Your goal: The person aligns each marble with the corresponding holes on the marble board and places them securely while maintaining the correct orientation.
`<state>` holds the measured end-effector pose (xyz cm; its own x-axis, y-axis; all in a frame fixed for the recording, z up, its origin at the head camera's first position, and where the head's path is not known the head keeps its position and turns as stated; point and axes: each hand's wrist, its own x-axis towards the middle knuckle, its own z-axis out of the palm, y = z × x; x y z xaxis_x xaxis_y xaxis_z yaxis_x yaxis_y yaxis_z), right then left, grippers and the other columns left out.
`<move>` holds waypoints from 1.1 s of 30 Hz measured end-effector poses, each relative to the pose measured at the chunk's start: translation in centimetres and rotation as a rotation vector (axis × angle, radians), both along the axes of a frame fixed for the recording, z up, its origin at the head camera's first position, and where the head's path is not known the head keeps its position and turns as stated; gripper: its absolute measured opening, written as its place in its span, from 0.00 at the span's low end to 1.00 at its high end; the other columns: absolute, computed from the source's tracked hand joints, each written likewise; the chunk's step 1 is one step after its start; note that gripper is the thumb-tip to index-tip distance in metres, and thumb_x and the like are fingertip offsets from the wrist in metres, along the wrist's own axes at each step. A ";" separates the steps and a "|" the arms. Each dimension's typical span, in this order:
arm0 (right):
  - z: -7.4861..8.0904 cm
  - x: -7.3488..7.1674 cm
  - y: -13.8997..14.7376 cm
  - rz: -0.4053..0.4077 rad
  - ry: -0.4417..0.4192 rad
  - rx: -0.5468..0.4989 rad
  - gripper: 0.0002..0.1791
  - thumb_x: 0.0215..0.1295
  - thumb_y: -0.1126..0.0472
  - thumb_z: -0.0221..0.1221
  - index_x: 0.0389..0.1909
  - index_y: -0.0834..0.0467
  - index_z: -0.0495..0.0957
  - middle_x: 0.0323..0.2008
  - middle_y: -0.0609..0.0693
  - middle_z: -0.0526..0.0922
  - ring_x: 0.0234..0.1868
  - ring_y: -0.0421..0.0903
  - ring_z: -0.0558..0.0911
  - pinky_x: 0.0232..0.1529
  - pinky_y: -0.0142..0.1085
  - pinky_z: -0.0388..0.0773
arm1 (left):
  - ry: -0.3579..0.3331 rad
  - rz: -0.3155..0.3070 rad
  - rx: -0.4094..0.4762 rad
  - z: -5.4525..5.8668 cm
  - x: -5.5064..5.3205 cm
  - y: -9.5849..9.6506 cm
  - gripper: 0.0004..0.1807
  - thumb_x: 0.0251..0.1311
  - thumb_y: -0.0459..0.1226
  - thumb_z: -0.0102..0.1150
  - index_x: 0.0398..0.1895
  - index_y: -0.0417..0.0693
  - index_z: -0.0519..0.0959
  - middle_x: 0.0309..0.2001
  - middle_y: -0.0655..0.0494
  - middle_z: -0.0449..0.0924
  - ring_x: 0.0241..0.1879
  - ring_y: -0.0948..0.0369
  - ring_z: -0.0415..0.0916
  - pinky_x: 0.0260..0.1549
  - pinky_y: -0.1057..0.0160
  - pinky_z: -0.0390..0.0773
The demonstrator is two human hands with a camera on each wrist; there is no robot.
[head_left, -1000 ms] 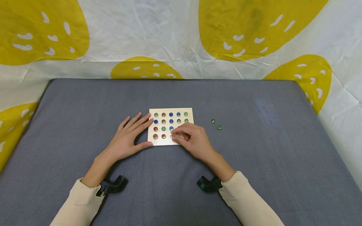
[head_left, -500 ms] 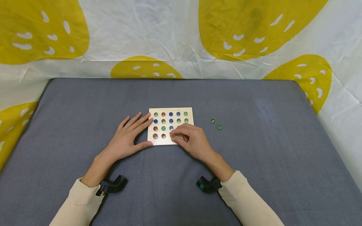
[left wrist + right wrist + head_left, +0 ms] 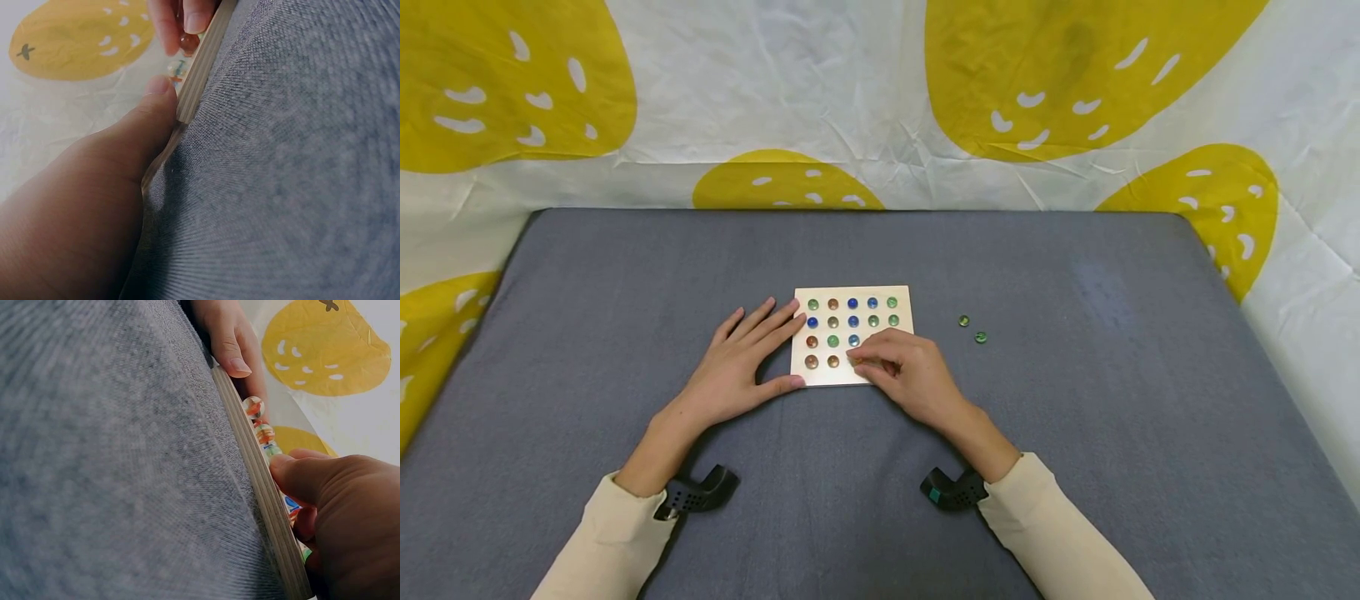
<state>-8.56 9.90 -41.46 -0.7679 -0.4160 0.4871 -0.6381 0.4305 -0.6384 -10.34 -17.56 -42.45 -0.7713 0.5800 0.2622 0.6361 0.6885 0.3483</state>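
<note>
A pale wooden board [image 3: 842,378] lies on the grey cloth, with rows of coloured glass marbles [image 3: 832,341] seated on it. My left hand [image 3: 730,371] is spread flat, its fingertips along the board's left side and its thumb at the near left corner. With thumb and index finger my right hand [image 3: 913,375] pinches an amber marble [image 3: 855,361] at the third place of the near row; the fingertips hide most of it. That hand also covers the board's near right part. In the right wrist view, the thumb [image 3: 282,464] is close over the board's near edge.
Two loose green marbles, one farther back [image 3: 964,321] and one nearer [image 3: 981,337], lie on the cloth right of the board. The grey-covered table [image 3: 1135,400] meets a white and yellow patterned curtain [image 3: 820,92] at the back.
My right fingertips have shifted slightly left and cover more of the amber marble at the near row's third place. The left hand and the loose marbles stay put.
</note>
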 end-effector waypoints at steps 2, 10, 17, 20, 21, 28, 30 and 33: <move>0.0 0.0 0.0 -0.002 -0.001 0.011 0.08 0.56 0.66 0.68 0.38 0.57 0.87 0.35 0.45 0.84 0.23 0.35 0.70 0.24 0.28 0.67 | -0.001 0.001 0.001 0.0 0.0 0.0 0.43 0.58 0.61 0.57 0.74 0.55 0.58 0.74 0.56 0.52 0.73 0.50 0.45 0.67 0.43 0.41; -0.1 0.0 0.0 0.000 0.010 0.009 0.08 0.56 0.66 0.68 0.38 0.57 0.87 0.35 0.45 0.84 0.23 0.35 0.70 0.23 0.28 0.67 | -0.001 0.002 0.002 0.0 0.0 0.0 0.44 0.58 0.61 0.57 0.74 0.55 0.59 0.74 0.57 0.52 0.73 0.51 0.45 0.67 0.44 0.40; -0.1 0.1 -0.1 -0.001 0.018 0.006 0.08 0.56 0.66 0.68 0.37 0.57 0.87 0.34 0.45 0.84 0.23 0.35 0.70 0.23 0.28 0.66 | 0.003 0.000 0.000 -0.1 0.0 -0.1 0.44 0.58 0.61 0.57 0.74 0.55 0.58 0.74 0.57 0.52 0.73 0.51 0.44 0.67 0.44 0.40; 0.0 0.1 -0.1 0.003 0.019 0.000 0.07 0.56 0.66 0.68 0.37 0.57 0.87 0.35 0.44 0.84 0.23 0.35 0.70 0.23 0.28 0.67 | 0.003 -0.002 0.002 -0.1 0.1 -0.1 0.44 0.58 0.61 0.57 0.74 0.55 0.58 0.74 0.56 0.52 0.73 0.51 0.44 0.67 0.44 0.40; 0.0 0.1 -0.1 0.003 0.020 -0.003 0.07 0.56 0.66 0.68 0.37 0.57 0.87 0.35 0.44 0.84 0.23 0.35 0.70 0.23 0.28 0.67 | 0.004 -0.003 0.002 -0.1 0.1 -0.1 0.44 0.58 0.61 0.57 0.74 0.55 0.58 0.74 0.56 0.52 0.73 0.51 0.44 0.67 0.44 0.40; 0.1 0.1 -0.1 0.009 0.021 -0.039 0.06 0.56 0.67 0.68 0.35 0.57 0.87 0.35 0.45 0.83 0.24 0.35 0.71 0.23 0.28 0.68 | 0.008 -0.003 0.003 -0.2 0.1 -0.1 0.44 0.58 0.61 0.57 0.74 0.55 0.58 0.74 0.56 0.52 0.73 0.51 0.44 0.67 0.44 0.40; 0.2 0.0 0.1 0.016 0.026 -0.053 0.07 0.56 0.68 0.68 0.35 0.58 0.87 0.35 0.46 0.83 0.24 0.35 0.71 0.23 0.29 0.68 | 0.007 -0.002 0.001 -0.2 0.1 -0.1 0.44 0.58 0.61 0.57 0.74 0.55 0.58 0.74 0.57 0.52 0.73 0.51 0.44 0.67 0.44 0.40; 0.4 -0.1 0.4 0.014 0.040 -0.067 0.08 0.55 0.68 0.69 0.37 0.59 0.86 0.36 0.47 0.84 0.22 0.36 0.70 0.23 0.29 0.67 | 0.007 -0.003 0.000 -0.1 0.0 0.0 0.44 0.58 0.62 0.57 0.74 0.55 0.58 0.74 0.56 0.52 0.73 0.51 0.44 0.67 0.44 0.40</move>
